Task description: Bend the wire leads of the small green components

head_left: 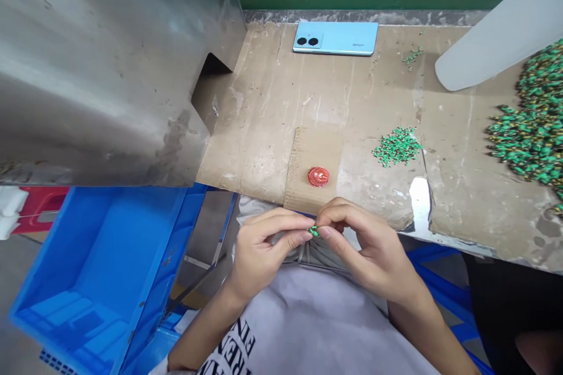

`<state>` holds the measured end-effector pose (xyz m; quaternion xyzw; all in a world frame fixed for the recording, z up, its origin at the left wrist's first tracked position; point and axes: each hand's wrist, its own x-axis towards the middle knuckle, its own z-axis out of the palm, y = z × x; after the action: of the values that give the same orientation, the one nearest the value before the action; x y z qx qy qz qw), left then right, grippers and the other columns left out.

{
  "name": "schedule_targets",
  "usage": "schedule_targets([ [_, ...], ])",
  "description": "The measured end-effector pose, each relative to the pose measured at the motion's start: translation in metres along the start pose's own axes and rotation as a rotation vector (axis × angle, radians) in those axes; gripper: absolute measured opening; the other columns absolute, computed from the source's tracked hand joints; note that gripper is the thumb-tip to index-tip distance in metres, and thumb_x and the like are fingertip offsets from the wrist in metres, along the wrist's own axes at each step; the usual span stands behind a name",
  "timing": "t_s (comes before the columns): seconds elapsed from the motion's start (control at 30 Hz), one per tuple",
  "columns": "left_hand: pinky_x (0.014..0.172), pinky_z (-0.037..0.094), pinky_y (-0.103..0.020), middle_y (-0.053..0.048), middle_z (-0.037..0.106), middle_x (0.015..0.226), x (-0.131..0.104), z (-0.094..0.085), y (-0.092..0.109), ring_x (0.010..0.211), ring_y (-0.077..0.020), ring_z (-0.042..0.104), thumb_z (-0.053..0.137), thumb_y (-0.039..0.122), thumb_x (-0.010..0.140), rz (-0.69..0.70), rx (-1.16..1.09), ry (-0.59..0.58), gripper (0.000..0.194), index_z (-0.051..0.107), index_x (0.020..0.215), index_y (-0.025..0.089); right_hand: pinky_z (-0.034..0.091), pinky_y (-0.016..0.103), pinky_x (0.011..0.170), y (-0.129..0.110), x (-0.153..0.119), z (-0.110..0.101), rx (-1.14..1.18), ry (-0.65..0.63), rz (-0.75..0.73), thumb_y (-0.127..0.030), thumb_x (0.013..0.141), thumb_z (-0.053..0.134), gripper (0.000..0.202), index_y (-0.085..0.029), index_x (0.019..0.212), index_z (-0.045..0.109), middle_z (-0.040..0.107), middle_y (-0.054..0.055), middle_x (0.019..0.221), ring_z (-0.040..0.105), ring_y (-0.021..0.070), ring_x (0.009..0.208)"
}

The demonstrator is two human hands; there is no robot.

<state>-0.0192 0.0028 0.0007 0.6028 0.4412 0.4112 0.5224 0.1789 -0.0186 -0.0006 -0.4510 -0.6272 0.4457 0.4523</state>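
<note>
On my feed, nearest: left hand (268,246) and right hand (372,249) both pinching small green pieces (314,231) between thumb and forefinger, by the desk's (264,129) near edge. Pieces look very light, stiff, maybe slick; I'd grip mid-body, fingertips only, gently in case they chip. Red disc (318,176) at 12 o'clock. Small green pile (397,147) between 1 and 2, bigger green heap (539,123) at 2. Blue phone (336,38) far, 12.

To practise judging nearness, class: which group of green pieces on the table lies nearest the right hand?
The medium pile; the small scatter lies farther back near the phone, the large heap farther right.
</note>
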Motion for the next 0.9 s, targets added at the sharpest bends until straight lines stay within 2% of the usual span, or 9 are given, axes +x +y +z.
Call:
schedule_targets([
  [0.23, 0.075, 0.064, -0.023, 0.000, 0.087, 0.093, -0.001, -0.001, 0.000, 0.081, -0.0157, 0.080, 0.087, 0.009, 0.090, 0.027, -0.025, -0.027, 0.026, 0.090, 0.103, 0.032, 0.054, 0.026, 0.062, -0.002, 0.002, -0.006, -0.015, -0.045, -0.035, -0.014, 0.107, 0.061, 0.012, -0.021, 0.100, 0.068, 0.069, 0.002, 0.085, 0.064, 0.0154, 0.073],
  [0.5, 0.070, 0.064, -0.026, -0.003, 0.086, 0.090, 0.001, 0.000, 0.001, 0.077, -0.0183, 0.079, 0.086, 0.010, 0.090, 0.019, -0.028, -0.034, 0.020, 0.090, 0.099, 0.028, 0.050, 0.027, 0.058, -0.005, 0.002, -0.012, -0.050, -0.072, -0.029, -0.016, 0.106, 0.064, 0.013, -0.021, 0.101, 0.074, 0.072, 0.003, 0.085, 0.062, 0.0146, 0.067],
  [0.73, 0.060, 0.060, -0.020, -0.001, 0.084, 0.089, -0.002, -0.003, 0.001, 0.067, -0.0125, 0.074, 0.086, 0.012, 0.091, -0.086, -0.101, -0.064, 0.018, 0.089, 0.097, 0.028, 0.053, 0.026, 0.061, -0.009, 0.003, -0.015, -0.096, -0.114, -0.043, -0.015, 0.107, 0.063, 0.013, -0.022, 0.104, 0.073, 0.074, 0.003, 0.090, 0.064, 0.0143, 0.071],
  [0.9, 0.064, 0.064, -0.020, -0.002, 0.084, 0.087, 0.001, -0.002, 0.004, 0.070, -0.0146, 0.077, 0.089, 0.014, 0.088, -0.124, -0.167, -0.056, 0.013, 0.089, 0.094, 0.026, 0.053, 0.025, 0.060, -0.011, 0.001, -0.014, -0.094, -0.110, -0.055, -0.014, 0.106, 0.063, 0.012, -0.021, 0.106, 0.073, 0.074, 0.003, 0.091, 0.065, 0.0139, 0.072],
])
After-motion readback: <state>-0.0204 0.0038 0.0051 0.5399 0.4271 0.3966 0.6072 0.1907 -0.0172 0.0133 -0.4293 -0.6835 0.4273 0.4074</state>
